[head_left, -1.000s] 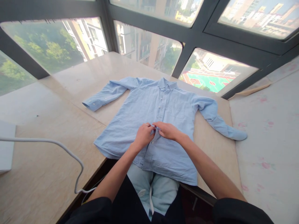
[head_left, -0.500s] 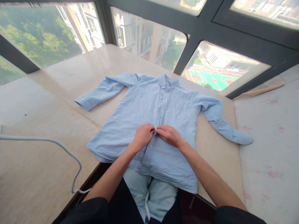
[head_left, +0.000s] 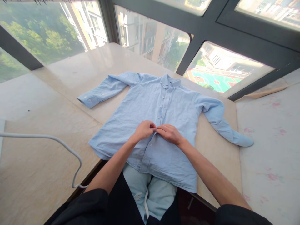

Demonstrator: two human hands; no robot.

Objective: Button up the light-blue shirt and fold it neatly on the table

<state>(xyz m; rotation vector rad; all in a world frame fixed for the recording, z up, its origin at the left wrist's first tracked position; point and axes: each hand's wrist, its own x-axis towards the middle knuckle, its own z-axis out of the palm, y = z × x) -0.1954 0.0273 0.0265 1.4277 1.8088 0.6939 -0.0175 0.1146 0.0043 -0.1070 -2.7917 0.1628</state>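
Observation:
A light blue button-up shirt (head_left: 140,109) lies face up on the pale stone ledge (head_left: 70,81), sleeves spread to both sides and its hem hanging over the near edge. My left hand (head_left: 143,130) and my right hand (head_left: 169,133) meet at the button placket in the lower middle of the shirt. Both hands are closed in a pinch on the placket fabric, fingertips nearly touching. The button under them is hidden.
A white cable (head_left: 58,143) loops across the ledge at the left. Dark window frames (head_left: 201,34) and glass close off the far side. A white cloth with pink flowers (head_left: 272,140) covers the surface at the right, next to the right sleeve (head_left: 225,125).
My hands stay pinched together on the placket, shifting only slightly up it. The view has tilted a little, so the shirt sits slightly higher and to the right.

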